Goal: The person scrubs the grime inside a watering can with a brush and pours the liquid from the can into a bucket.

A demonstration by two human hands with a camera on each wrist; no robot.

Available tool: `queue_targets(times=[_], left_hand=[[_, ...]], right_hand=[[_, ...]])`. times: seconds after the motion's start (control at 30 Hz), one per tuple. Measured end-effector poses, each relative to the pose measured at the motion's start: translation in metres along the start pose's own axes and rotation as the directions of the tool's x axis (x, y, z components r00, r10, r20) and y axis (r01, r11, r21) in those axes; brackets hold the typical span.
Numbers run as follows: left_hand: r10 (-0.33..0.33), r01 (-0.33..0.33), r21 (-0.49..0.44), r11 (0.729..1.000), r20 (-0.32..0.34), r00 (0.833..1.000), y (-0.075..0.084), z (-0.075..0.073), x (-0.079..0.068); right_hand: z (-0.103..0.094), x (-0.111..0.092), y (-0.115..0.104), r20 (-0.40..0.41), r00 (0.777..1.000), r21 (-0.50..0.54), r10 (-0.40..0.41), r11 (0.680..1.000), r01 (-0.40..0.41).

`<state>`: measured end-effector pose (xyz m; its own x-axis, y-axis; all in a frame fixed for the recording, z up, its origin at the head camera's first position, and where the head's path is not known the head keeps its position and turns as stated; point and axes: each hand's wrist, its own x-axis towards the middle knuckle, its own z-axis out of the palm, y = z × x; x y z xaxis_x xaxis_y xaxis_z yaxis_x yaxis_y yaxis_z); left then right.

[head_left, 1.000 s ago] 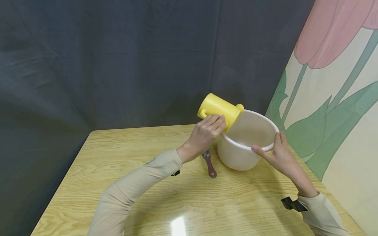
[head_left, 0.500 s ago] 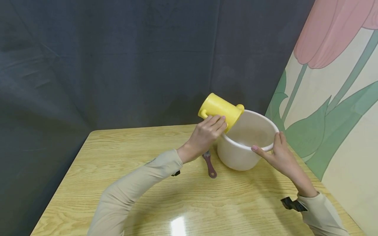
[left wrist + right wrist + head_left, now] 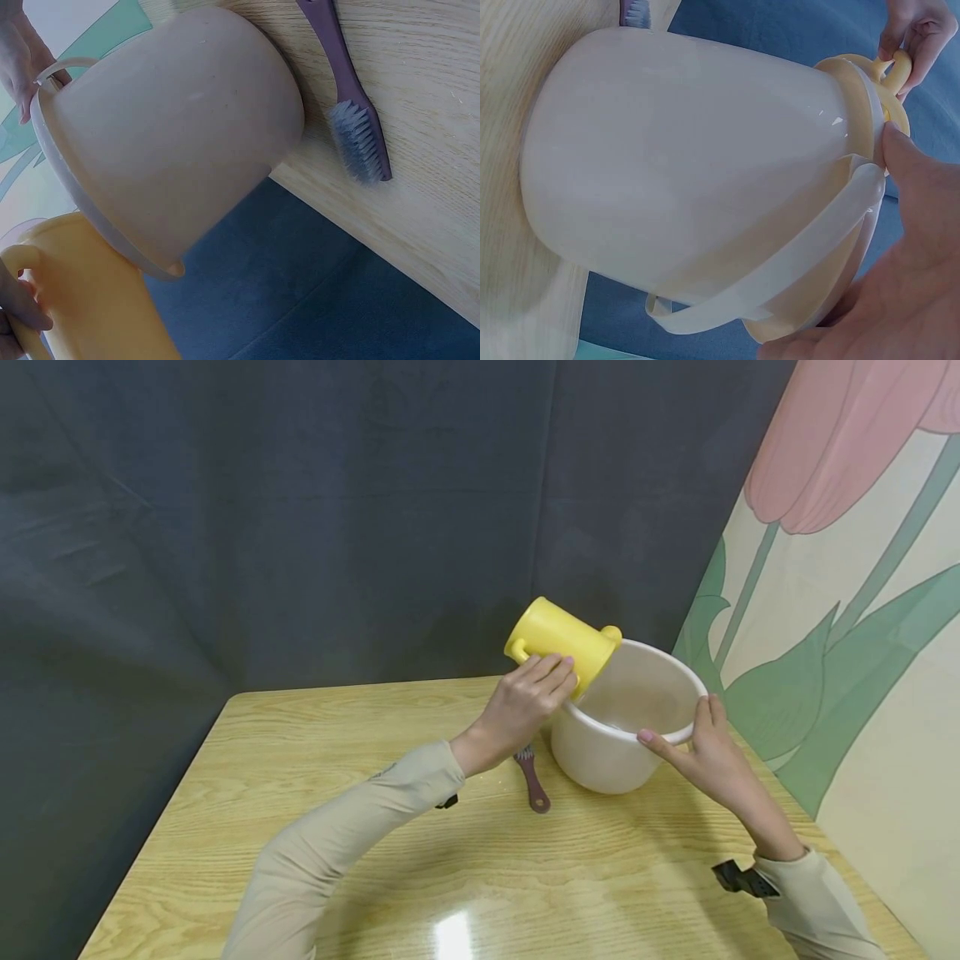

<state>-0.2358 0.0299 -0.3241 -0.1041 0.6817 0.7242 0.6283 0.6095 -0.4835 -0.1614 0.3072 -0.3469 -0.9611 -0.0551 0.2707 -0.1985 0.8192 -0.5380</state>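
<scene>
My left hand (image 3: 521, 697) holds a yellow jug (image 3: 558, 631) by its handle. The jug lies steeply tilted, its mouth lowered over the left rim of a white bucket (image 3: 603, 760). Thumb and fingers of my right hand (image 3: 708, 760) grip the bucket's near right rim. In the right wrist view the bucket's white strap handle (image 3: 780, 270) hangs down its side, and my thumb (image 3: 907, 161) presses the rim. The left wrist view shows the jug (image 3: 90, 292) against the bucket's edge, with the left fingers (image 3: 22, 304) round the handle. The jug's inside is hidden.
A brush (image 3: 534, 785) with a purple handle and grey bristles lies on the wooden table (image 3: 375, 877), left of the bucket. Small drops show near it. A dark curtain (image 3: 337, 527) hangs behind the table, and a flower-painted wall (image 3: 885, 693) stands close on the right.
The yellow jug has shifted very slightly to the right over the bucket's rim. The bucket, the brush and my right hand look the same.
</scene>
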Motion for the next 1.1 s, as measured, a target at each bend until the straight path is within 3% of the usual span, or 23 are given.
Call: queue_targets(times=[1.1], left_hand=[[0.018,-0.018,-0.004,1.0,0.012,1.0,0.0021,-0.0007,-0.0004]], right_hand=[[0.0,-0.0014,0.0004,0.009,1.0,-0.012,0.016,1.0,-0.016]])
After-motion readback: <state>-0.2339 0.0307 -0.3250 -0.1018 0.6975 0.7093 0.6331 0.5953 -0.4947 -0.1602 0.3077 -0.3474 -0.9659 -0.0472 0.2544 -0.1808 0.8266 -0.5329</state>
